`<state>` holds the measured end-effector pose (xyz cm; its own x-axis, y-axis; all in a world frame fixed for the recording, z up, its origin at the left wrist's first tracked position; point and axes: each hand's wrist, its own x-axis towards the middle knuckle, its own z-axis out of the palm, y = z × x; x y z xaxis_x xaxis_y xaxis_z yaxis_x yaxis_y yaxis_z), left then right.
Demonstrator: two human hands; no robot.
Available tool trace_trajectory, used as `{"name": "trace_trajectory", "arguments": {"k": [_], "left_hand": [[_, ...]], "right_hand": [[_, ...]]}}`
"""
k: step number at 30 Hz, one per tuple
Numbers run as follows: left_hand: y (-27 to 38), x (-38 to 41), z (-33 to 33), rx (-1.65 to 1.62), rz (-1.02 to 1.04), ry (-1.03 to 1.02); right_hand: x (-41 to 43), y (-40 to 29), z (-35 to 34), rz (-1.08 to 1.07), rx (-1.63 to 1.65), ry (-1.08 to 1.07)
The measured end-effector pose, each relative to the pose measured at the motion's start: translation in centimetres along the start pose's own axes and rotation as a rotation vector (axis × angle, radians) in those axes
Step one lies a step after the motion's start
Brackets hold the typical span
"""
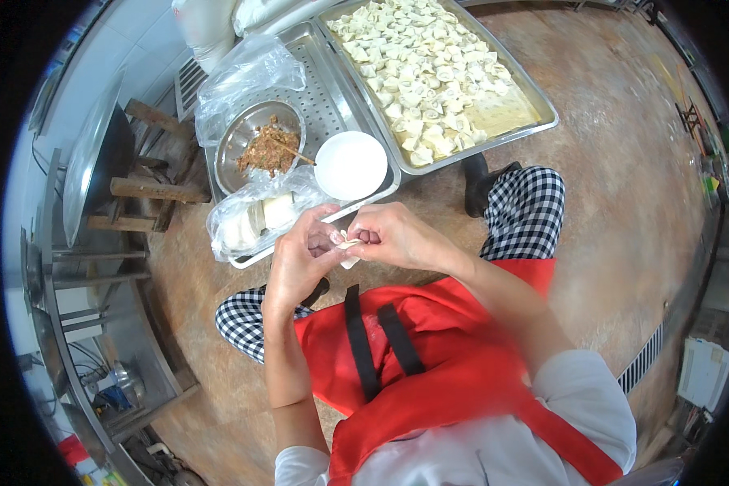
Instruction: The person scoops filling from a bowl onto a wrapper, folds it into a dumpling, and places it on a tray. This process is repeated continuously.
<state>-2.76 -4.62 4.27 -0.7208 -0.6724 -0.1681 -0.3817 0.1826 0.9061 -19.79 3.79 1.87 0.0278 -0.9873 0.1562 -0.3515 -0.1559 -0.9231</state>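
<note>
Between the fingers of my left hand point(304, 250) and my right hand point(396, 236) is a small folded wonton point(349, 245), pinched from both sides above my lap. Just beyond my hands, a white bowl point(351, 164) stands at the corner of a perforated metal tray point(334, 112). Left of it, a steel bowl point(225, 159) holds minced filling point(268, 149) with a thin stick point(291, 152) lying in it. Nearest my left hand, a stack of wrappers point(276, 211) lies partly under clear plastic.
A second metal tray point(550, 121) at the upper right bears many wontons point(419, 73). A crumpled plastic bag point(249, 76) covers the perforated tray's far left. Further left are a wooden stool point(158, 189) and a large metal pan point(91, 164). My checked trouser legs point(525, 209) flank the trays' near side.
</note>
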Motion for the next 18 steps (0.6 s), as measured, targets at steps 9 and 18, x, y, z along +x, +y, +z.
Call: {"name": "trace_trajectory", "arguments": {"k": [9,18], "left_hand": [[0.3,1.1,0.9,0.167,0.154,0.056],[-1.8,3.2,2.8,0.113,0.229,0.215]], "right_hand": [[-0.7,1.6,-0.9,-0.189,-0.040,0.134],[0.1,4.3,-3.4,-0.114,-0.123,0.246]]}}
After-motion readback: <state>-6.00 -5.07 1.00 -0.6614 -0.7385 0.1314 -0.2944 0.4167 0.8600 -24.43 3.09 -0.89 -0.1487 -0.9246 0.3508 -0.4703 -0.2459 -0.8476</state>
